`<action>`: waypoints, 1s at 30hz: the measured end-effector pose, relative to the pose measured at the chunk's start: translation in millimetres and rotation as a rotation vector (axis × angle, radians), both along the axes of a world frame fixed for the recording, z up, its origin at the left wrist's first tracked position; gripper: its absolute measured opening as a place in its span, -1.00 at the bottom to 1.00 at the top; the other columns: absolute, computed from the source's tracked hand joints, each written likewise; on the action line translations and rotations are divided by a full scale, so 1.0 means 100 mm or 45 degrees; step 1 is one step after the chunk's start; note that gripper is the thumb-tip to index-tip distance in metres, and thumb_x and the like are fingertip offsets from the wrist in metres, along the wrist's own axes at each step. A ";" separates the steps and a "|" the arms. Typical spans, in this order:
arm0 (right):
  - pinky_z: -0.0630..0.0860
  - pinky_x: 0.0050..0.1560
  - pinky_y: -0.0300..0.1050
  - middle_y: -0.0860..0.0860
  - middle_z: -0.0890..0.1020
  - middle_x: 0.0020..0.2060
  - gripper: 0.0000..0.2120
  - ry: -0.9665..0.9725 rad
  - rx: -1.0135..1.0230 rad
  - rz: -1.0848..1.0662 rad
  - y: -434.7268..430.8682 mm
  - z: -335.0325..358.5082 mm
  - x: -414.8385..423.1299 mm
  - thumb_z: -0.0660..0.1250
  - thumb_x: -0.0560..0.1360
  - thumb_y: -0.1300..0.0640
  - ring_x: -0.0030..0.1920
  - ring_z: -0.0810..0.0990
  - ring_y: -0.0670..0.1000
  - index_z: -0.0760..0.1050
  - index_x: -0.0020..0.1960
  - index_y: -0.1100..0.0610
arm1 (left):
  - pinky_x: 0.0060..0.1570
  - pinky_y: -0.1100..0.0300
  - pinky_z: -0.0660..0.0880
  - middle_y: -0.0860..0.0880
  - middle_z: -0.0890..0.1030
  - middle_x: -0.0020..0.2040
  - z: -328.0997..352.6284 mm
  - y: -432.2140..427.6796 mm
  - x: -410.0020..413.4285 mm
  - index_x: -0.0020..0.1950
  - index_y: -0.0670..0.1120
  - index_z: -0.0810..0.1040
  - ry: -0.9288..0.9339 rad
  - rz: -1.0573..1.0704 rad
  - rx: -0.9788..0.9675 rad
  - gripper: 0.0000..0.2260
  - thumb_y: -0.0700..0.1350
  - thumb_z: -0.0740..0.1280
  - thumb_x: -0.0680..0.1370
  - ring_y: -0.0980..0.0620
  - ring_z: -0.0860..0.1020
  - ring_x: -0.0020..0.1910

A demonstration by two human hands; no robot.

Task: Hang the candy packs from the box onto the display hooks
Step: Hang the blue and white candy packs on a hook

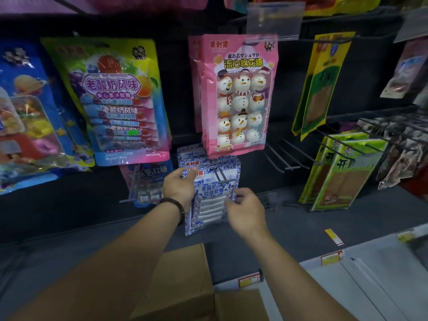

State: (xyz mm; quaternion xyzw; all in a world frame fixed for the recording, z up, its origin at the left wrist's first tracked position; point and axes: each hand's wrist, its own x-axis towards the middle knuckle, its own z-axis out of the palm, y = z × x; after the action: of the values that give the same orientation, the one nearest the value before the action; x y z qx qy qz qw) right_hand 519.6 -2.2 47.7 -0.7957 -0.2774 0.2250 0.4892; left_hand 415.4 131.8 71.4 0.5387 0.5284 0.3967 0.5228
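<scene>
left grip (179, 183): fingers curled on pack (208, 205) top-left corner | right grip (245, 209): pinches its right edge | pack: blue-white, upright against hook (220, 174) (threaded or not, cannot tell), under pink snowman packs (238, 96) | box (185, 281): below, flaps open

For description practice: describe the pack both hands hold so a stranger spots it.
Below the central pink snowman pack, the left hand and right hand hold a blue-and-white pack. Identical packs hang behind; only this one is gripped.
</scene>
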 end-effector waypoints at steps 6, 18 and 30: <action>0.48 -0.13 -0.20 0.00 0.67 0.16 -0.77 0.013 -0.125 0.168 -0.05 -0.05 -0.18 0.39 0.60 0.07 -0.07 0.64 -0.02 0.58 0.24 0.04 | 0.24 -0.33 0.60 -0.15 0.65 0.34 -0.12 0.19 -0.05 0.41 -0.01 0.55 0.188 -0.022 0.022 -0.35 0.39 0.41 0.48 -0.33 0.62 0.30; 0.45 0.02 -0.21 -0.02 0.66 0.07 -0.97 -0.195 -0.409 0.533 -0.43 -0.15 -0.79 0.36 0.64 0.08 0.03 0.61 -0.01 0.57 0.02 -0.01 | -0.15 0.22 0.52 0.22 0.66 -0.21 -0.13 -0.50 -1.64 -0.07 0.08 0.67 0.879 -0.852 0.210 -0.91 0.03 0.44 0.61 0.13 0.61 -0.18; 0.54 -0.06 -0.05 0.05 0.61 -0.26 -0.79 0.006 -0.647 0.547 -0.80 -1.33 -1.75 0.40 0.56 0.21 -0.17 0.57 0.11 0.54 -0.24 0.09 | -0.12 0.54 0.37 0.13 0.65 0.17 -0.20 -1.32 -3.30 0.19 0.08 0.65 1.262 -1.394 0.268 -0.81 0.11 0.34 0.68 0.20 0.56 0.08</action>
State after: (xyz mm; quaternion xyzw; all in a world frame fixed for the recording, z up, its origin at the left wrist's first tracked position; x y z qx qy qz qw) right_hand 344.4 -81.7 -85.6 -0.8150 -0.3728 0.3868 0.2172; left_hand 85.3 -0.3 51.2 0.8878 0.3174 -0.1614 0.2915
